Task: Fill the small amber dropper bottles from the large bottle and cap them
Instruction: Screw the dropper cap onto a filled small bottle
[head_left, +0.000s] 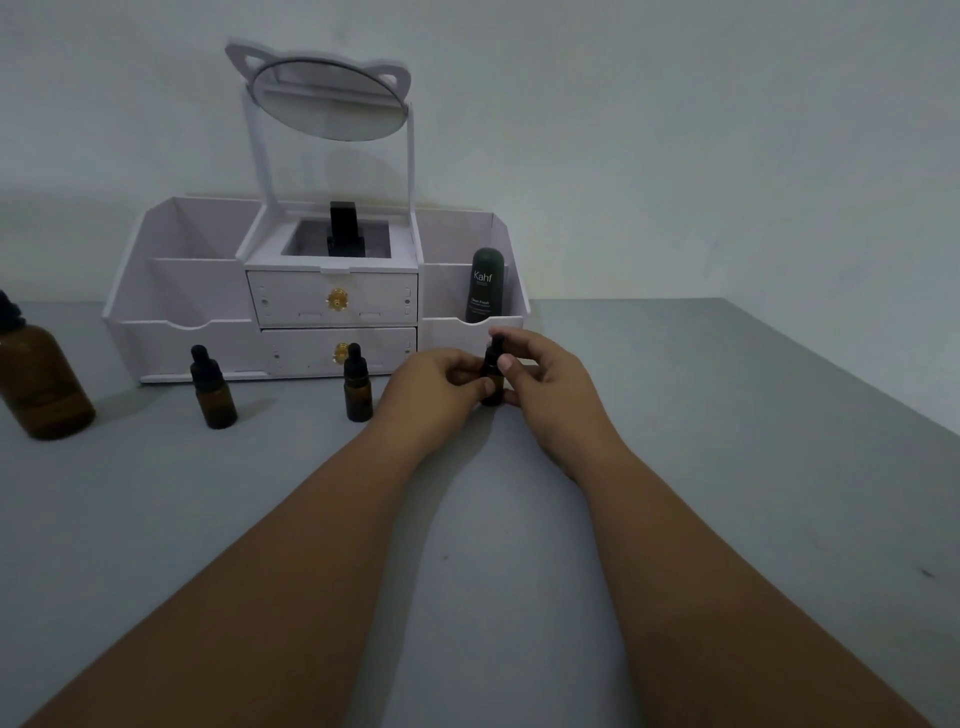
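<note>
The left hand (434, 387) gripped the body of a small dropper bottle (492, 384) just in front of the organiser (197, 291), probably to steady it. The right hand (543, 374) pinched its black cap (496, 345), apparently to twist it. The large bottle (44, 384) stood well apart at the worktop's (675, 467) left edge.

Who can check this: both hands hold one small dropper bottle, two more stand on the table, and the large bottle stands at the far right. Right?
Not quite. The head view shows the large bottle at the far left, not the right. The rest holds.
</note>
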